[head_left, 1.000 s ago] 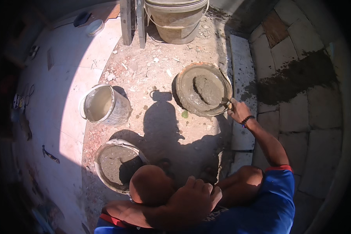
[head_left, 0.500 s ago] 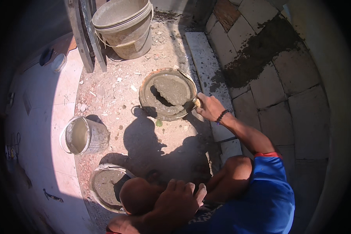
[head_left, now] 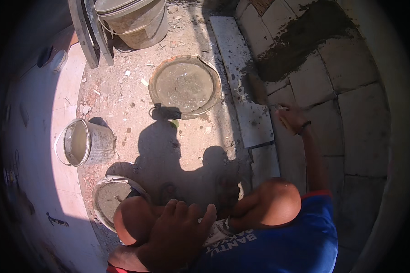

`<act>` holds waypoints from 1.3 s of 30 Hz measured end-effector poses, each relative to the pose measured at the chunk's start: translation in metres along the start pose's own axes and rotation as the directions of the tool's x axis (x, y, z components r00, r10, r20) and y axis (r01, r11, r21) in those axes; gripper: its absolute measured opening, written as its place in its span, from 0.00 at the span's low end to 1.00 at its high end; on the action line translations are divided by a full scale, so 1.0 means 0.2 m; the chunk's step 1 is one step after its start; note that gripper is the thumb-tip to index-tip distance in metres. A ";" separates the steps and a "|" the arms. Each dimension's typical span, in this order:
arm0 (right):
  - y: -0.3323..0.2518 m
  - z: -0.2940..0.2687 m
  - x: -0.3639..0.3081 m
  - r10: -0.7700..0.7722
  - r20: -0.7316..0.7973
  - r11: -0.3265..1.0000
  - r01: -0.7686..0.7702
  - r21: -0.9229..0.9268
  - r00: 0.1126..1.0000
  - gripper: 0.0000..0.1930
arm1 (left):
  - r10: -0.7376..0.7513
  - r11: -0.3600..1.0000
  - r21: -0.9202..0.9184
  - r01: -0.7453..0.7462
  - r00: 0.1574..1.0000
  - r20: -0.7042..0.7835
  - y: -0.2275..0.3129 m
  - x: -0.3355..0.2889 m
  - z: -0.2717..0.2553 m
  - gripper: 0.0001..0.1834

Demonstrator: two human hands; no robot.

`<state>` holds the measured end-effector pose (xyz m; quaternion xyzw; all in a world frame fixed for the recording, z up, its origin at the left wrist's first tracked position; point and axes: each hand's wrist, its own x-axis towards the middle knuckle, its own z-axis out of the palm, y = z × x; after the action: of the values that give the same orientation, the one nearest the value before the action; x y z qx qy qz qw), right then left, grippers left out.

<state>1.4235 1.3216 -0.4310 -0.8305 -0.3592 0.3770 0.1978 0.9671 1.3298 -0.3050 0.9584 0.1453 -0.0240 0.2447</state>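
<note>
My right hand [head_left: 293, 119] is closed around the light wooden handle of a trowel [head_left: 284, 122], held up against the pale tiled surface [head_left: 312, 84] on the right. Shadow and blur obscure its blade. Above the hand, a dark wet patch of mortar [head_left: 296, 45] spreads over the tiles. My left hand [head_left: 180, 234] lies by my left knee, fingers stretched and thumb apart, holding nothing. Ahead of my knees, a round basin [head_left: 153, 93] contains smooth grey wet mortar [head_left: 184, 84].
A white bucket [head_left: 100, 143] lies tilted at the left. Near my left knee sits another container [head_left: 97, 200] of grey mix. Large stacked buckets [head_left: 141, 32] stand at the back beside wooden planks [head_left: 84, 34]. A speckled pale slab [head_left: 241, 86] runs along the tiles' foot.
My right hand has swung from the basin to the tiles on the right with the trowel. The mortar heaped on the blade over the basin is gone from there. My view has shifted slightly.
</note>
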 end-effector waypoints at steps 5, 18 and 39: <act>-0.01 -0.64 -0.29 -0.149 -0.701 0.989 0.120 -0.090 0.698 0.26 | -0.036 0.991 -0.125 0.044 0.997 0.068 -0.04 -0.06 -0.01 0.22; -0.82 0.35 -0.01 -0.548 0.080 0.359 0.320 -0.877 0.833 0.12 | -0.001 1.000 -0.021 0.000 0.998 -0.055 -0.06 -0.01 0.09 0.23; -0.61 0.75 0.44 -0.534 0.242 0.651 0.577 -0.493 0.810 0.17 | -0.079 0.997 -0.024 0.077 0.989 -0.124 -0.08 -0.13 0.06 0.21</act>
<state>1.2936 1.4782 -0.4962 -0.6861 -0.6948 0.2108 0.0454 0.9388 1.3309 -0.3204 0.9492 0.1979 0.0276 0.2432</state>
